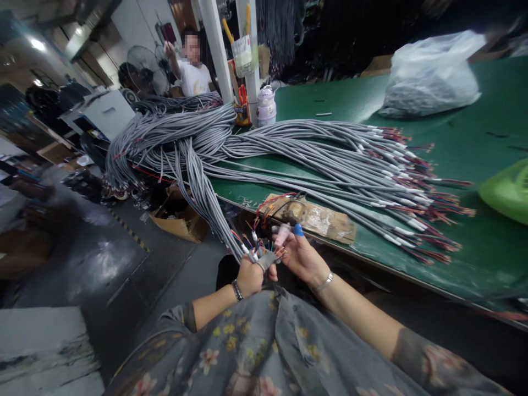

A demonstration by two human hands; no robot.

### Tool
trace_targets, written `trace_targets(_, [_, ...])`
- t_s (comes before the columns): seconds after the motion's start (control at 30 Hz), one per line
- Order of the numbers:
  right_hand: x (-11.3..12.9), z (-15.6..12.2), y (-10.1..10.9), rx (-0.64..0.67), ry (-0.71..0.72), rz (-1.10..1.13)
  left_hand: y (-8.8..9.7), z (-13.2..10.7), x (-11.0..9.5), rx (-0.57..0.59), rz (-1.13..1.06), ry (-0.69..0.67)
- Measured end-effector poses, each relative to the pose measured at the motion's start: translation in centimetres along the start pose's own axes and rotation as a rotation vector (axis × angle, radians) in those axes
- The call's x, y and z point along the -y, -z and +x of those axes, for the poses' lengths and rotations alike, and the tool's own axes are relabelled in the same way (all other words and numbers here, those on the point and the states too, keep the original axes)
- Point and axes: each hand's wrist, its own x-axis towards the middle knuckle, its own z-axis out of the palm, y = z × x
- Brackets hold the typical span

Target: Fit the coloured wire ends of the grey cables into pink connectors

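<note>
My left hand (251, 276) is closed around the ends of a bundle of grey cables (210, 206), low in front of my lap. White sleeves and thin coloured wires with bare copper tips stick out past its fingers, and a grey wrap covers one finger. Just to the right, my right hand (304, 257) is open, its thumb apart from the bent fingers. It wears a blue cover on the thumb and a pale wrap on a finger. Its fingertips are close beside the wire ends; whether they touch is unclear.
A large pile of grey cables (305, 146) lies across the green table (437, 275). A worn wooden block (317, 217) with wires sits at its edge. Further off are a plastic bag (431, 77), a green bag (509, 190), a lilac bottle (266, 105), a cardboard box (179, 214) and another person (193, 77).
</note>
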Motion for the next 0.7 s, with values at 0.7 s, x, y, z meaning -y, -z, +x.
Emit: trace_targets(0.7, [-0.3,0.2,1.1,-0.156,0.365,-0.540,-1.2,0.3,-0.4,-0.086,-0.055,-0.080])
